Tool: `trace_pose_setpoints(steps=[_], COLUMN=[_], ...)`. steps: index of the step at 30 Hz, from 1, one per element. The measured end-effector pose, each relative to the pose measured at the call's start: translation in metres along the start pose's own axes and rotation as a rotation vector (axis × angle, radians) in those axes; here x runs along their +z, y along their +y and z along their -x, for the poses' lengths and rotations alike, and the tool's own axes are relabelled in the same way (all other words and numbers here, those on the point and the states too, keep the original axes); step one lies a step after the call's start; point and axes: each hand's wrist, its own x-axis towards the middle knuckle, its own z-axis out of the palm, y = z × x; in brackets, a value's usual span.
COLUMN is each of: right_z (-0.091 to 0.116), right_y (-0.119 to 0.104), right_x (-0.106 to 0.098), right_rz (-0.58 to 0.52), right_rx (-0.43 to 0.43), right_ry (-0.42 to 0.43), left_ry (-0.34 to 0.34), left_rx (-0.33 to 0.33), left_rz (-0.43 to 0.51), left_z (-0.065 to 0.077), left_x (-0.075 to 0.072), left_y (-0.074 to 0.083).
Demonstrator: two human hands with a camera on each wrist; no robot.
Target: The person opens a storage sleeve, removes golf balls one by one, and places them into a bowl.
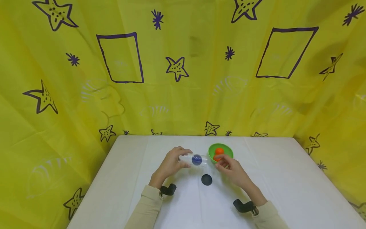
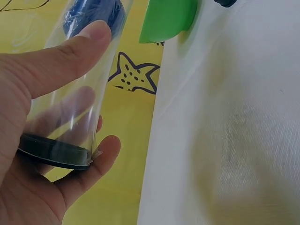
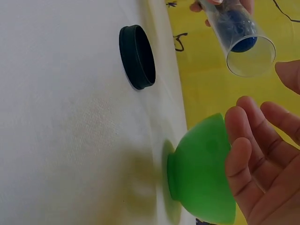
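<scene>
My left hand [image 1: 170, 163] grips a clear plastic tube [image 1: 187, 158] held sideways above the table. A blue ball [image 3: 243, 35] sits inside the tube, and the tube's mouth faces right, uncovered. In the left wrist view a dark cap [image 2: 56, 152] closes the tube's other end, by my fingers. My right hand [image 1: 233, 171] hovers at the near side of a green bowl [image 3: 201, 173], fingers bent loosely and holding nothing. Inside the bowl lie orange balls [image 1: 219, 151], partly hidden by that hand; whether its fingertips touch one, I cannot tell.
A loose dark round lid [image 3: 136, 57] lies on the white table [image 1: 177, 203], between the hands and closer to me than the bowl. Behind the table hangs a yellow curtain [image 1: 183, 95] with drawn stars. Each wrist wears a black camera mount [image 1: 168, 190].
</scene>
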Motion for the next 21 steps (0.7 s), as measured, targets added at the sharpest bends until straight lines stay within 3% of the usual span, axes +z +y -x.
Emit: trace_pose_setpoints(steps=[10,21], right_z=[0.000,0.002], right_y=[0.005,0.004], right_x=[0.018,0.022], right_rz=[-0.110,-0.129], right_rx=[-0.001,0.006], right_ry=[-0.115,-0.132], left_ry=[-0.002,0.009], left_rx=[0.003,0.026], left_rz=[-0.043,-0.058], left_z=[0.000,0.000], left_x=[0.004,0.007], left_y=[0.004,0.007])
